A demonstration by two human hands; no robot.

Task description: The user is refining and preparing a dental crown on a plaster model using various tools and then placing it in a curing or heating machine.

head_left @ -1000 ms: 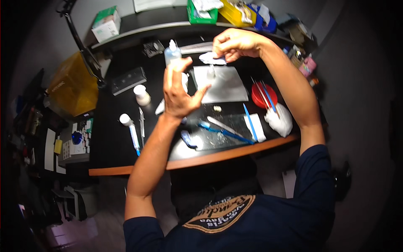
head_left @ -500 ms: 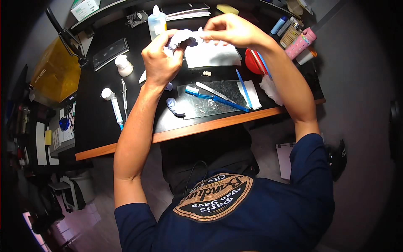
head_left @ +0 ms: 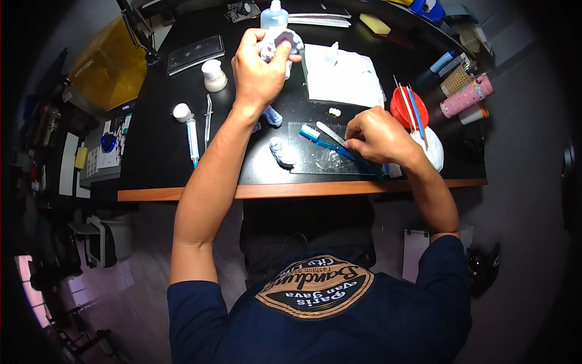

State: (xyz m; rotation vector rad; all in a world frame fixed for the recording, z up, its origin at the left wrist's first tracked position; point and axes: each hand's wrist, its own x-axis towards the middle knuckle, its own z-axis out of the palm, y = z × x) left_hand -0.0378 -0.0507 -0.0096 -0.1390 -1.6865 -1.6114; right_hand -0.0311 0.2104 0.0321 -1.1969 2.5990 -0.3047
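Observation:
My left hand [head_left: 260,73] grips a white and dark lavender dental mould [head_left: 276,42] high over the desk, thumb pressed on it. My right hand [head_left: 370,136] is lower, fingers closed at the end of a silver spatula [head_left: 329,131] beside a blue toothbrush [head_left: 311,134] on a glass slab [head_left: 306,165]. A small tooth-coloured piece [head_left: 334,112] lies just behind the slab. Another lavender mould piece [head_left: 280,153] rests left of the slab. White paper sheets [head_left: 339,79] with a small bottle [head_left: 331,53] lie between the hands, toward the back.
Around them are a clear bottle [head_left: 275,17], white jar [head_left: 213,76], syringe [head_left: 191,136], thin instrument [head_left: 208,118], dark phone [head_left: 194,54], red bowl [head_left: 400,106] with rods, crumpled white material [head_left: 433,151], pink flask [head_left: 461,97] and yellow sponge [head_left: 374,24]. A lamp arm [head_left: 139,36] stands back left.
My right hand has left the mould and come down toward the front right, onto the spatula. My left hand has kept the mould, now higher in view, its thumb over it.

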